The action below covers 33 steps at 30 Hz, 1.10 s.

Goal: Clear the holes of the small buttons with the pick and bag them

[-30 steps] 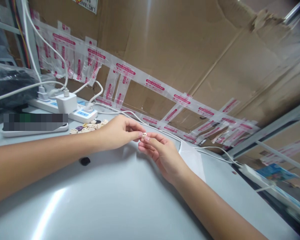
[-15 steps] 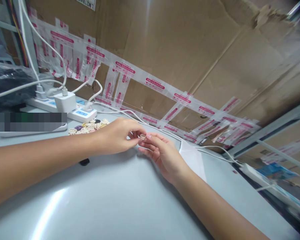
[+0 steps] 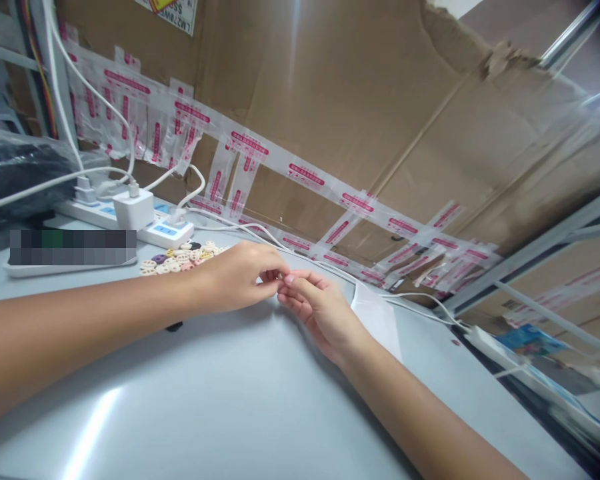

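Note:
In front of me the fingertips of both hands meet over the table (image 3: 220,400). My left hand (image 3: 240,277) reaches in from the left, thumb and forefinger pinched on a small beige button-like piece (image 3: 281,275), most of which the fingers hide. On its other side, my right hand (image 3: 325,310) pinches the same piece with thumb and forefinger, the remaining fingers loosely curled. A pile of similar small pieces (image 3: 155,268), beige with some pink, yellow, purple and black, lies behind my left wrist. A small black object (image 3: 174,327) shows below my left forearm.
White power strips (image 3: 173,235) with a plugged-in adapter (image 3: 135,210) and cables stand behind the pile. A phone-like device (image 3: 70,267), blurred on top, lies at left. A taped cardboard wall (image 3: 305,100) closes the back. A white sheet (image 3: 377,317) lies right of my right hand.
The beige piece showed its slotted face between my fingertips; now my fingers cover most of it. Both hands stay pinched together, and the view has shifted slightly.

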Each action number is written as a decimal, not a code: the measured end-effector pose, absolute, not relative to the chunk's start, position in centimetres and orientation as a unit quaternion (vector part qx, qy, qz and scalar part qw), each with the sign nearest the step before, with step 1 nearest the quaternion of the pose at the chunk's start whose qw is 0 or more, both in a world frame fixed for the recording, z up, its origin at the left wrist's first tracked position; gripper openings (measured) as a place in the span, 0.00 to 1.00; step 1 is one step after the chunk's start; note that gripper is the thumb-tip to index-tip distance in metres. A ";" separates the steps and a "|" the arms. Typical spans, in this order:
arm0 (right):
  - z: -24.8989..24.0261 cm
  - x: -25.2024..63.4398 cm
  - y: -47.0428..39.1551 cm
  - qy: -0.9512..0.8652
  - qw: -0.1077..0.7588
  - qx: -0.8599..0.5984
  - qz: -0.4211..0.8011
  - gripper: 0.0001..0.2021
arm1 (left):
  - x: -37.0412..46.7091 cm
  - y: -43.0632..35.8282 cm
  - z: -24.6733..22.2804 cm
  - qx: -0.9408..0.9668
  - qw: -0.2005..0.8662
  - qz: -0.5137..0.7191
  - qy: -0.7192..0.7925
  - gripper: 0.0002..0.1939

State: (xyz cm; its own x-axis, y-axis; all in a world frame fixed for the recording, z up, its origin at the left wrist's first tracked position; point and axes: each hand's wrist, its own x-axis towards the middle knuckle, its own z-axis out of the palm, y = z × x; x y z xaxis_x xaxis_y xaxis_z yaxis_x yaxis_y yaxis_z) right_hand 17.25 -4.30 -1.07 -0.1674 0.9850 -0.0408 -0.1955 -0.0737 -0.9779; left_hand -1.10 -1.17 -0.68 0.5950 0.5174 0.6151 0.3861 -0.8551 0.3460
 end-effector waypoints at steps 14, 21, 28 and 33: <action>6.1 22.3 -5.6 -0.602 0.440 -0.552 0.373 0.07 | -2.4 -1.3 0.0 0.866 0.127 0.339 0.345 0.17; 2.5 24.4 -13.7 -0.765 -0.044 -0.643 0.023 0.14 | -2.6 -1.6 -0.6 0.883 0.099 0.321 0.328 0.13; -2.6 26.0 -14.4 -0.696 0.016 -0.709 -0.112 0.20 | -2.7 -2.3 -0.7 0.896 0.106 0.282 0.327 0.12; -3.3 27.0 -13.8 -0.688 0.044 -0.707 -0.156 0.24 | -2.8 -2.3 -0.6 0.896 0.101 0.274 0.334 0.12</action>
